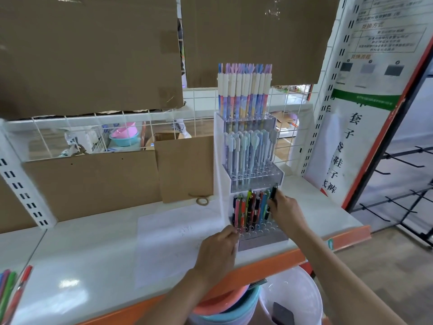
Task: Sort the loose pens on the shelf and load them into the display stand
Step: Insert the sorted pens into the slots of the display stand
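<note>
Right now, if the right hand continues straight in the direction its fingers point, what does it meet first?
The right hand points up and away, its grip on a black pen. Straight on, it would probably first meet the clear acrylic middle tier of the display stand, just above the bottom row of pens. Depth is unclear in this single view.

Display stand (250,174) on shelf (93,266); loose pens (11,292) far left.

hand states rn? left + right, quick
Left hand: fingers curled at the front left corner of the stand; whether they grip it cannot be told.
Right hand: pinching a black pen at the stand's bottom tier.
</note>
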Demonstrator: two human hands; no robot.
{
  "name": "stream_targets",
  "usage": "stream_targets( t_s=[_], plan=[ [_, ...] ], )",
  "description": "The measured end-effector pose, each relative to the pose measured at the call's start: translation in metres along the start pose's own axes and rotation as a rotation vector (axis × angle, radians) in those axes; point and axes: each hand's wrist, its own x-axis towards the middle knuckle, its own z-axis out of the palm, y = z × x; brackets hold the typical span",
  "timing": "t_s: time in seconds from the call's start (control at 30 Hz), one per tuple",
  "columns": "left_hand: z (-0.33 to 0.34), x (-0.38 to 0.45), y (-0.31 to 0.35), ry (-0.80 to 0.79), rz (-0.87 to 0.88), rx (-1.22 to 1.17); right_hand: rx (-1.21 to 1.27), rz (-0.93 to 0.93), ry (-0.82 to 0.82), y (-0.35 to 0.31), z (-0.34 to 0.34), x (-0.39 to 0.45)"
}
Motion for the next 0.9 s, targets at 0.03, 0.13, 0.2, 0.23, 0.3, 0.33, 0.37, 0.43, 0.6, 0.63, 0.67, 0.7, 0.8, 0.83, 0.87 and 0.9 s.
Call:
stream_targets(
  t_s=[0.03,0.13,0.2,0.23,0.3,0.33,0.37,0.43,0.6,0.63,0.67,0.7,0.8,0.83,0.87,0.9],
  plan=[
    [0.0,0.0,0.001,0.003,-0.012,-0.009,-0.013,0.003,-0.015,0.002,0.003,0.001],
    [0.0,0.002,0.002,-0.006,-0.05,-0.018,0.035,0.11,-0.085,0.01,0.014,0.001],
    [0.004,0.004,0.0,-0.026,-0.07,-0.003,0.027,0.138,-0.093,0.016,0.021,-0.001],
    [0.005,0.004,-0.001,-0.035,-0.077,0.001,0.015,0.126,-0.077,0.016,0.024,-0.001],
    [0.006,0.004,-0.003,-0.042,-0.084,-0.002,0.016,0.116,-0.05,0.015,0.026,-0.003],
    [0.006,0.005,-0.003,-0.05,-0.087,0.002,0.017,0.114,-0.046,0.015,0.026,-0.002],
    [0.006,0.006,-0.002,-0.057,-0.09,0.007,0.007,0.113,-0.043,0.014,0.027,-0.001],
    [0.005,0.006,0.0,-0.065,-0.095,0.008,-0.037,0.111,-0.063,0.013,0.027,0.001],
    [-0.001,0.003,0.003,-0.111,-0.1,0.053,-0.109,0.143,-0.119,0.009,0.028,0.002],
    [-0.003,0.002,0.004,-0.118,-0.103,0.062,-0.101,0.164,-0.117,0.008,0.028,0.001],
    [-0.004,0.002,0.005,-0.127,-0.106,0.07,-0.092,0.181,-0.115,0.009,0.029,-0.001],
    [-0.005,0.003,0.005,-0.138,-0.108,0.075,-0.085,0.186,-0.111,0.01,0.03,-0.002],
    [-0.01,0.002,0.005,-0.161,-0.099,0.057,-0.016,0.198,-0.044,0.016,0.035,-0.01],
    [-0.013,0.001,0.004,-0.151,-0.088,0.039,0.034,0.214,0.0,0.017,0.035,-0.015],
    [-0.015,-0.002,0.001,-0.133,-0.082,0.022,0.084,0.234,0.049,0.016,0.034,-0.021],
    [-0.016,-0.007,-0.003,-0.107,-0.083,0.004,0.118,0.247,0.098,0.014,0.035,-0.029]
  ],
)
